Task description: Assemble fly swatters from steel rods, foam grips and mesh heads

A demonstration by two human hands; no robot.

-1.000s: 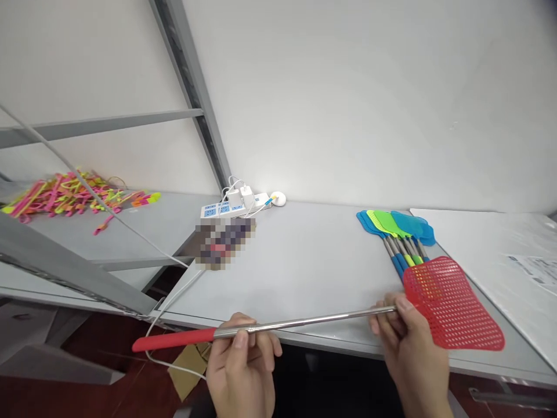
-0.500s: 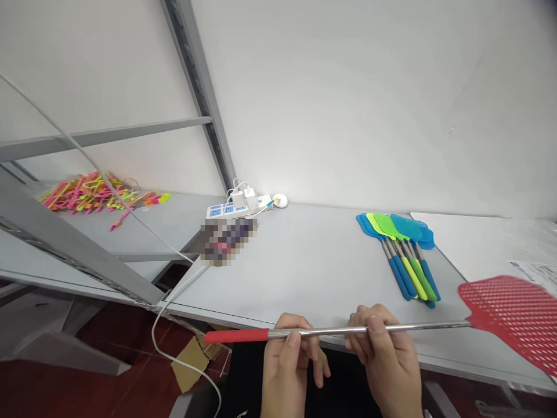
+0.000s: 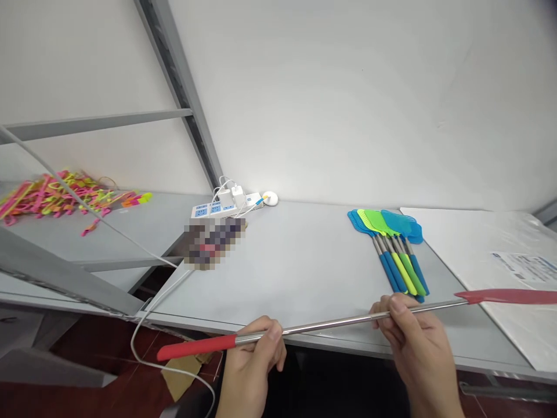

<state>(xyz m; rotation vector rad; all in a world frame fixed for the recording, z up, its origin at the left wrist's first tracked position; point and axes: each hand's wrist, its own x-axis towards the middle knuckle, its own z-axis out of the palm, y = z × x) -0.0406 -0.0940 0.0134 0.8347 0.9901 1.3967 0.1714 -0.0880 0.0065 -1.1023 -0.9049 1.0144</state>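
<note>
A red fly swatter with a telescopic metal shaft [image 3: 331, 325] is held across the front of the table. My left hand [image 3: 255, 360] is closed round the shaft just beside the red handle [image 3: 198, 347]. Farther along, my right hand [image 3: 413, 337] pinches the shaft between thumb and fingers, near the red swatter head [image 3: 513, 296], which is seen edge-on and runs out of view at the right. Beyond my right hand lies a pile of blue, yellow and green fly swatters [image 3: 398, 255], heads toward the wall, their shafts short.
A power strip [image 3: 202, 210] with white plugs stands by the wall, a blurred-out object [image 3: 213, 244] before it. Pink and yellow items [image 3: 65, 194] heap on the left shelf. A metal post [image 3: 185, 87] and white cable [image 3: 139, 342] are at left; a white wrapped board [image 3: 461, 232] lies right.
My hands have moved apart, and the metal shaft between them is longer. The swatter has turned, so its head now shows edge-on. The view has shifted slightly right.
</note>
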